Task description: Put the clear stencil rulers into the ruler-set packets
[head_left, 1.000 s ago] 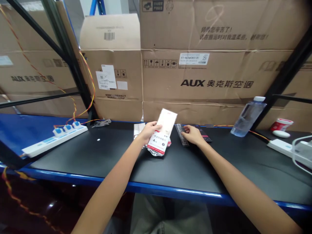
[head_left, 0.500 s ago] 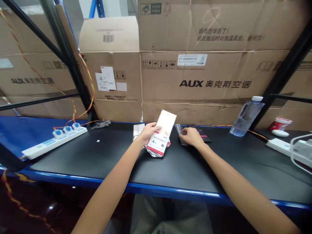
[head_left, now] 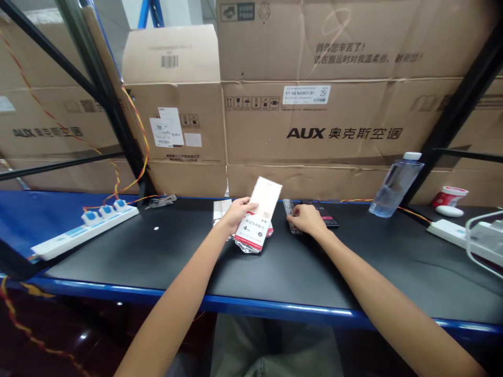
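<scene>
My left hand point(head_left: 237, 215) is closed on a flat white-and-red ruler set packet point(head_left: 257, 217), thumb on its face, held tilted above the table. Crinkled clear wrapping sticks out at the packet's lower end. Behind this hand lies another pale packet point(head_left: 220, 209), partly covered. To the right, my right hand point(head_left: 308, 219) has its fingers curled at the edge of a clear ruler point(head_left: 288, 208) lying on the black tabletop. The fingertips are partly hidden. Just beyond that hand is a flat black packet point(head_left: 328, 217) with a pinkish stripe, partly covered by the hand.
A clear water bottle point(head_left: 395, 186) stands at the back right, near a red-and-white tub point(head_left: 450, 196) and a white power strip point(head_left: 451, 235). Another power strip point(head_left: 86, 231) lies at left. Large cardboard boxes point(head_left: 334, 157) line the back; a blue edge point(head_left: 275, 305) runs along the front.
The ruler under my right hand has turned slightly, now pointing more straight away from me. My left hand keeps the packet in nearly the same pose. The view has shifted a little.
</scene>
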`<state>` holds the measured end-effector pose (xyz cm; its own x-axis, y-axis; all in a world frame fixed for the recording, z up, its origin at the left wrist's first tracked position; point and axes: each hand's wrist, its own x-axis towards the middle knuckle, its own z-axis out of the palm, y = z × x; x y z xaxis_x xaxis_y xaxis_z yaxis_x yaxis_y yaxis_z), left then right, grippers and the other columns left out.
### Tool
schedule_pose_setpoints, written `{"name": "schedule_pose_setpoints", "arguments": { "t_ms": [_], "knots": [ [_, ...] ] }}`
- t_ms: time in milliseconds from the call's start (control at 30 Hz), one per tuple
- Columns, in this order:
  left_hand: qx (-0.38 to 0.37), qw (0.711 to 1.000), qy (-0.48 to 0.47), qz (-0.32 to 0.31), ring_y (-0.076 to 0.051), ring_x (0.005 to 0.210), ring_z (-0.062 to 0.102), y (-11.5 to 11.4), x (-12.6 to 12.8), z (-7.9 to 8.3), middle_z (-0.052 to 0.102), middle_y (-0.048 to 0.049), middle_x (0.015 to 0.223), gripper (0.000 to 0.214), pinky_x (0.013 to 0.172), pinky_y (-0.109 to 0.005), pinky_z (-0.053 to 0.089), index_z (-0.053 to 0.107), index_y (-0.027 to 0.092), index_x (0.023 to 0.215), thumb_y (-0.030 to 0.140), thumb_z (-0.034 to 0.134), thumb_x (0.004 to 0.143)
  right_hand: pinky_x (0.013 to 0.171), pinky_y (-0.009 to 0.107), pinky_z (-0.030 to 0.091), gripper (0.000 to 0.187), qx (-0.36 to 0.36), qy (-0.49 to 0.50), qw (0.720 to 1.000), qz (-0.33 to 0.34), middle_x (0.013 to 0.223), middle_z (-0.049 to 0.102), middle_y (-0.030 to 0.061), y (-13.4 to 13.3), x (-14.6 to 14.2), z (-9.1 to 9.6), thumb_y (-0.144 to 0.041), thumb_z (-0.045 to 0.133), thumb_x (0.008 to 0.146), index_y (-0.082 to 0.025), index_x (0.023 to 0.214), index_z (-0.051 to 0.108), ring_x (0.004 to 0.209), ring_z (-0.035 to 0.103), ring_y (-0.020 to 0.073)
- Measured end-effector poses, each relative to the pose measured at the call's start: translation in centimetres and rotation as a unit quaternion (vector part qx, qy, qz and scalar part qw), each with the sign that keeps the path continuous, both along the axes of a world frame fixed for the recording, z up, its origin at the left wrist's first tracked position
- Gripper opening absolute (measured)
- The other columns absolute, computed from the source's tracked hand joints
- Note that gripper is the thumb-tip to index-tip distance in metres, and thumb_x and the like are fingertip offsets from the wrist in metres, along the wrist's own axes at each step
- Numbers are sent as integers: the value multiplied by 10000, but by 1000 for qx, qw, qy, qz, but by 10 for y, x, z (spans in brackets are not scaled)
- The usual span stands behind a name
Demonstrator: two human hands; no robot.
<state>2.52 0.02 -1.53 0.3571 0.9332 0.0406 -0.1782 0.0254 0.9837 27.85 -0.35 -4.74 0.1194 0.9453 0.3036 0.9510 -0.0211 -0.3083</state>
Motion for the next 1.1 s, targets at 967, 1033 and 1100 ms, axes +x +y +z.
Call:
{"name": "schedule_pose_setpoints", "arguments": {
  "t_ms": [967, 1033, 1100],
  "knots": [
    [-19, 997, -20, 68, -206, 606, 681, 1, -3, 8, 703, -70, 723, 161, 571, -321, 561, 645, 135, 863, 147, 706, 715, 761, 299, 476, 249, -30, -34, 999, 19, 1016, 726, 170, -7, -8, 4, -355, 605, 832, -153, 874, 744, 937, 691, 281],
    [-8, 993, -46, 110, -188, 620, 678, 5, -10, 12, 697, -45, 726, 180, 601, -308, 567, 626, 152, 875, 170, 692, 709, 770, 304, 476, 246, -29, -29, 999, 20, 1014, 729, 171, -7, -8, 4, -349, 606, 829, -152, 882, 744, 946, 690, 287],
    [-4, 985, -67, 157, -167, 617, 667, 10, -19, 16, 676, -17, 704, 171, 619, -291, 567, 595, 169, 867, 192, 664, 712, 776, 310, 476, 251, -28, -23, 999, 20, 1029, 730, 181, -6, -8, 4, -343, 612, 824, -146, 906, 745, 957, 690, 297]
  ]
}}
